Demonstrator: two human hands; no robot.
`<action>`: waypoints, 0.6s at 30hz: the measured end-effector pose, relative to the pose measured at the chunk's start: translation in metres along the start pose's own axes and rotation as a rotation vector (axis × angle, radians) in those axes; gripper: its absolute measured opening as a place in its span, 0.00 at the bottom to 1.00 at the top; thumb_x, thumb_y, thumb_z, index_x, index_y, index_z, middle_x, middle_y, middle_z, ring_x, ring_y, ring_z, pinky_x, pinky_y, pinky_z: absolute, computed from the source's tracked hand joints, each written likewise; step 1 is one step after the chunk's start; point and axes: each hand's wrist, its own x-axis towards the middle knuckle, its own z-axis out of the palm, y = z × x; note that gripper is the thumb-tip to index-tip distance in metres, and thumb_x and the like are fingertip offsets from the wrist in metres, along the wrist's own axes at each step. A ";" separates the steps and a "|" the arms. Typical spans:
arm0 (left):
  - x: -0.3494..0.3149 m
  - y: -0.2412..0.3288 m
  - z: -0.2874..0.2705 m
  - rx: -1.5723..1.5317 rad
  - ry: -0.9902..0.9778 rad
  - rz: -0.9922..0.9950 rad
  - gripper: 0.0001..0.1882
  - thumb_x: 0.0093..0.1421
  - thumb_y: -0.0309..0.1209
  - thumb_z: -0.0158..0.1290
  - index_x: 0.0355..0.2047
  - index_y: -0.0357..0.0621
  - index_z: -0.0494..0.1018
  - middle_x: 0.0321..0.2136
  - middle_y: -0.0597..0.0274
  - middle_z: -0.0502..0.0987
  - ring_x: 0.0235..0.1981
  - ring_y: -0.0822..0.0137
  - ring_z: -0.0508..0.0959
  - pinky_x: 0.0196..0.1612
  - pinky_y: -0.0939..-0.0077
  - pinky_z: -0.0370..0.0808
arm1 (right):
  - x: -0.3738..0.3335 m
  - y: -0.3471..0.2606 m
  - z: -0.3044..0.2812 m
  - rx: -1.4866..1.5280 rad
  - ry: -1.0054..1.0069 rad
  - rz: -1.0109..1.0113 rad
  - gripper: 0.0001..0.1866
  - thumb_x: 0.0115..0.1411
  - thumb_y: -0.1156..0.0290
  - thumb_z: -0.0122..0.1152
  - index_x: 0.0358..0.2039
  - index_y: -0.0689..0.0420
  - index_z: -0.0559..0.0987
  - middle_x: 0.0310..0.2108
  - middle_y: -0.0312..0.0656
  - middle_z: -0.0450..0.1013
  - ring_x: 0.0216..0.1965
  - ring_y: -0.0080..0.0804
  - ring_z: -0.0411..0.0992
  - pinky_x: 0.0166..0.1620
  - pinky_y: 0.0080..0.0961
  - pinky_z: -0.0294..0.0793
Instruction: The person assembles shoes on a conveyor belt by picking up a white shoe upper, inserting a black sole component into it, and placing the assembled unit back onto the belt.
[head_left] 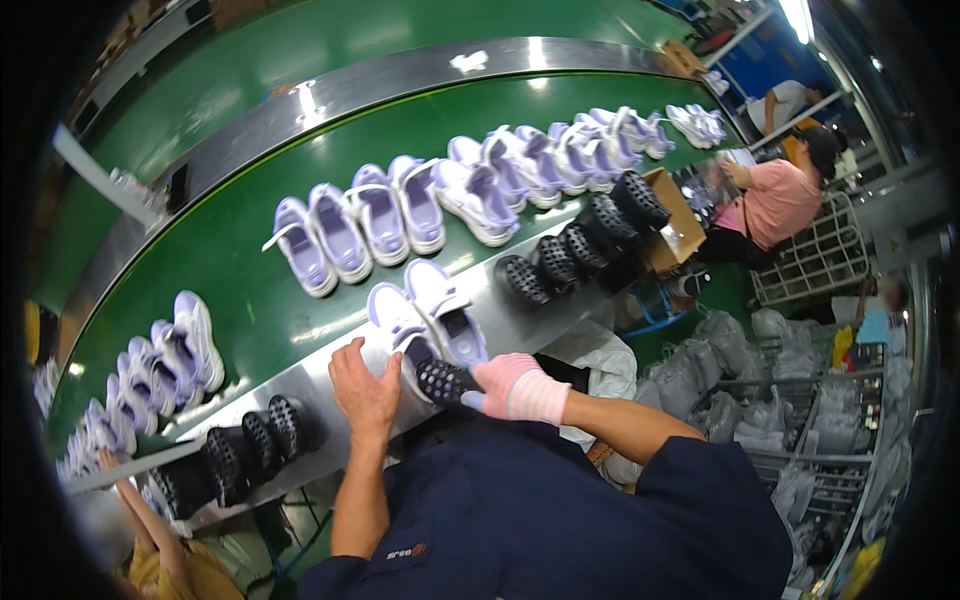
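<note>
A pair of white and lilac sneakers sits in front of me on the metal ledge: the left sneaker (398, 312) and the right sneaker (440, 290), toes pointing away. My right hand (525, 388), in a pink striped glove, is closed round the near end of a black perforated shoe tree (447, 381). That shoe tree lies at the heel opening of the left sneaker; how far it reaches inside is hidden. Bare and with fingers apart, my left hand (364, 388) rests by the left side of that sneaker, its thumb close to the heel. Something dark fills the right sneaker's opening.
More sneakers (380, 215) stand in a row on the green conveyor belt (250, 330), others at the left. Black shoe trees (575, 255) line the ledge on both sides, near a cardboard box (677, 222). Co-workers sit at right (780, 200) and lower left (165, 540).
</note>
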 end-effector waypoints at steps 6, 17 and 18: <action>0.038 -0.017 0.052 -0.100 -0.419 0.265 0.16 0.51 0.24 0.58 0.40 0.31 0.74 0.31 0.38 0.78 0.37 0.38 0.76 0.44 0.48 0.73 | 0.036 -0.018 -0.002 -0.065 0.018 0.020 0.13 0.57 0.66 0.61 0.36 0.62 0.83 0.34 0.57 0.81 0.40 0.56 0.82 0.44 0.47 0.81; 0.044 -0.034 0.032 -0.363 -0.596 0.118 0.14 0.52 0.29 0.55 0.36 0.29 0.77 0.30 0.34 0.80 0.34 0.41 0.82 0.39 0.53 0.77 | 0.095 -0.029 0.096 -0.163 0.138 -0.059 0.12 0.61 0.71 0.55 0.41 0.62 0.82 0.34 0.53 0.82 0.36 0.49 0.83 0.37 0.43 0.83; 0.043 -0.034 0.032 -0.320 -0.660 0.037 0.14 0.52 0.29 0.55 0.35 0.29 0.77 0.29 0.34 0.79 0.34 0.43 0.81 0.38 0.53 0.76 | 0.089 -0.032 0.087 -0.186 0.102 -0.090 0.12 0.60 0.70 0.56 0.40 0.59 0.84 0.34 0.51 0.83 0.36 0.48 0.83 0.37 0.42 0.83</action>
